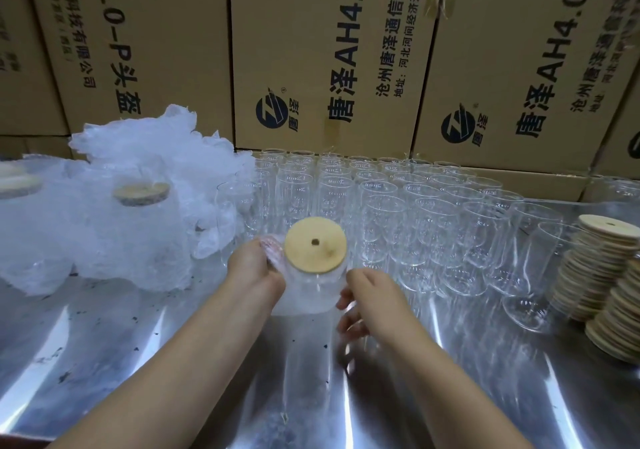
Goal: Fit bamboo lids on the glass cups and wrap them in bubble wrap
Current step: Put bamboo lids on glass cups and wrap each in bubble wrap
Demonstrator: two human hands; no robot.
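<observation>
Gripping bubble wrap [274, 253] in curled left hand [254, 268], against upright glass cup [308, 294] mid steel worktop [138, 344], capped with round bamboo lid [315, 244]. Right hand [372, 305] loosely curled beside cup, blurred; hold impossible to tell. Behind, rows of empty clear cups [415, 213]; right, stacked lids [602, 275]; left, crumpled wrap heap [114, 241].

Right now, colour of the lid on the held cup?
Lid on cup: light tan, dark centre hole; head view.

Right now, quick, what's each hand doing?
Left hand: grips the bubble-wrapped cup by its side.
Right hand: fingers curled beside the cup, blurred; its grip cannot be told.
</observation>
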